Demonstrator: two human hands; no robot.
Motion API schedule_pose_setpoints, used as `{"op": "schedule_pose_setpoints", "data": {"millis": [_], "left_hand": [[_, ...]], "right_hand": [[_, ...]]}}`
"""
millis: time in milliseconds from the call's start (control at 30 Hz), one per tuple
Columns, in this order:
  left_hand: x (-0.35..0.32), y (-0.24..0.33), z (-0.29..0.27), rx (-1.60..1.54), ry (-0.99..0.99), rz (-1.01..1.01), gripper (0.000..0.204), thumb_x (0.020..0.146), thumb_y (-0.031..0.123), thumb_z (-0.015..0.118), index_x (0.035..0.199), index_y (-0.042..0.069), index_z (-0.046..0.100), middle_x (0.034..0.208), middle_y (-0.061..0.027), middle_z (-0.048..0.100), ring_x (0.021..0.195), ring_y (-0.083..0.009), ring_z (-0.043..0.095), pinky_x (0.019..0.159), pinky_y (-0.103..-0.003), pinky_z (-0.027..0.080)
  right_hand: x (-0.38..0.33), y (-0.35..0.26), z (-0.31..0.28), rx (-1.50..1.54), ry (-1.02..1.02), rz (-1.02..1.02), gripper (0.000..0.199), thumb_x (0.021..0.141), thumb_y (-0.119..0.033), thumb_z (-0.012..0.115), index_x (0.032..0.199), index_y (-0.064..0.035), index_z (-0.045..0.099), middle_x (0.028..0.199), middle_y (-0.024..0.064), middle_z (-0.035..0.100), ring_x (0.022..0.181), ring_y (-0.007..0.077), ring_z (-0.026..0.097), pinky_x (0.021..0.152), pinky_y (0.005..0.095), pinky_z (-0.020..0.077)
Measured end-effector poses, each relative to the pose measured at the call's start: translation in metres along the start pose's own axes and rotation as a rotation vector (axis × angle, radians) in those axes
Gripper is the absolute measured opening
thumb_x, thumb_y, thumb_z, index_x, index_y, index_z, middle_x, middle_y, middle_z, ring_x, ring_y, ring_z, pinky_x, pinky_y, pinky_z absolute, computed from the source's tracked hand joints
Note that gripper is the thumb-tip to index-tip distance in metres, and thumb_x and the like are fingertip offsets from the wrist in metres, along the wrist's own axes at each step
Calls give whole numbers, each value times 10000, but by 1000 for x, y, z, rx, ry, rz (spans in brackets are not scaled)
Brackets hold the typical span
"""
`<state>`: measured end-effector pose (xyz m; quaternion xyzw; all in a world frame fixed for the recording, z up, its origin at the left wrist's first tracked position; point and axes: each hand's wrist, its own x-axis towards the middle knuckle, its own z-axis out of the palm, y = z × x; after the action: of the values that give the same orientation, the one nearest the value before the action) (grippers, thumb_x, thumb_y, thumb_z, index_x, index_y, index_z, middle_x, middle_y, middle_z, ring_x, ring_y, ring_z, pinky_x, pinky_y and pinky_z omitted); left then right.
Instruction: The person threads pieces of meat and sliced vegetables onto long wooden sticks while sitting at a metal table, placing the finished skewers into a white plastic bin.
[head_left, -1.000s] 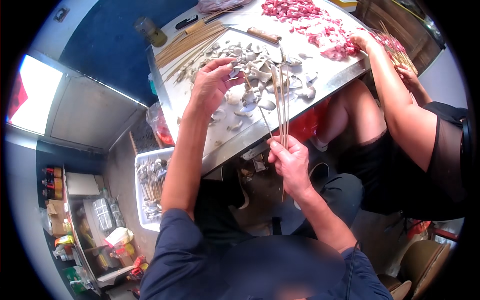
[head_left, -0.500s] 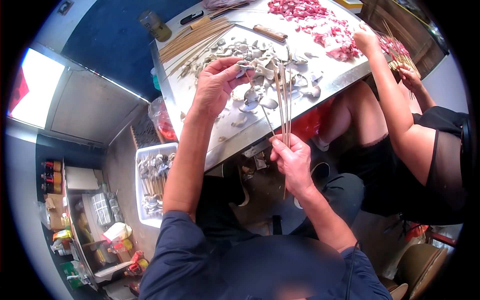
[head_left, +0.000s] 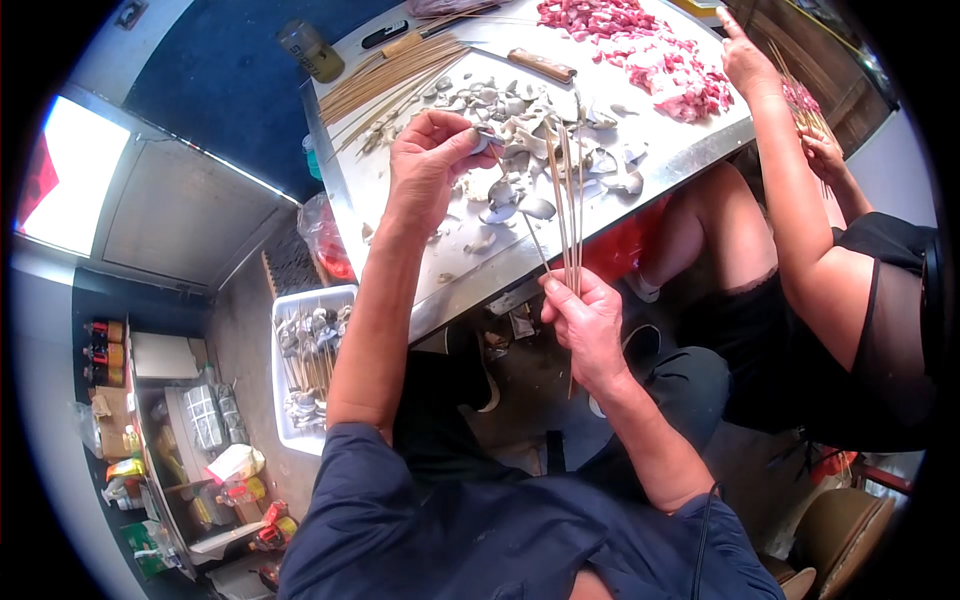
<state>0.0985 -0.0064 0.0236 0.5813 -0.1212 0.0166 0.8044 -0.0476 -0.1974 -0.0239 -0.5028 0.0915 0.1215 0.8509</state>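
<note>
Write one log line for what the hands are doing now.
left hand: pinching mushroom piece | right hand: gripping bamboo skewers | steel table

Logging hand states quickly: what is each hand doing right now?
Left hand: closed, pinching a mushroom piece over the metal table.
Right hand: closed around a bundle of bamboo skewers.

One head-worn fisheye view looks steeply down from above the person's own shoulders, facing forward over the tabletop (head_left: pixel 690 150) ahead. It sits close: both forearms rise from the lower edge, and straight edges bend toward the dark round rim.
</note>
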Motion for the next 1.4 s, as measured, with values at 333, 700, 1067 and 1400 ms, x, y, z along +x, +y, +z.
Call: {"op": "schedule_pose_setpoints", "data": {"millis": [333, 700, 1067, 1400], "left_hand": [[-8, 1, 1, 202, -92, -141, 49, 804, 18, 685, 835, 25, 647, 847, -78, 675, 746, -131, 636, 723, -272, 526], [12, -6, 15, 671, 29, -8, 154, 845, 101, 655, 962, 4, 680, 836, -21, 661, 734, -79, 573, 690, -217, 453], [70, -40, 8, 1192, -154, 298, 204, 755, 33, 663, 948, 64, 722, 811, -54, 600, 736, -167, 588, 672, -298, 477], [76, -30, 14, 1318, -313, 422, 244, 708, -1, 623, 917, 93, 704, 858, -79, 617, 878, -261, 603, 763, -363, 496]], "right_hand": [[0, 5, -1, 9, 8, -6, 88, 934, -105, 585, 933, -31, 632, 635, -29, 543, 488, 8, 404, 438, 165, 282], [4, -3, -2, 21, 75, -68, 84, 934, -105, 590, 935, -30, 629, 628, -24, 540, 476, 4, 393, 428, 161, 279], [3, -6, -7, 56, 78, -36, 104, 945, -113, 572, 982, -21, 606, 642, -1, 558, 425, 2, 365, 390, 151, 252], [2, -6, -6, 61, 56, -32, 94, 936, -112, 591, 960, -26, 620, 631, -26, 545, 460, 0, 386, 416, 158, 271]]}}
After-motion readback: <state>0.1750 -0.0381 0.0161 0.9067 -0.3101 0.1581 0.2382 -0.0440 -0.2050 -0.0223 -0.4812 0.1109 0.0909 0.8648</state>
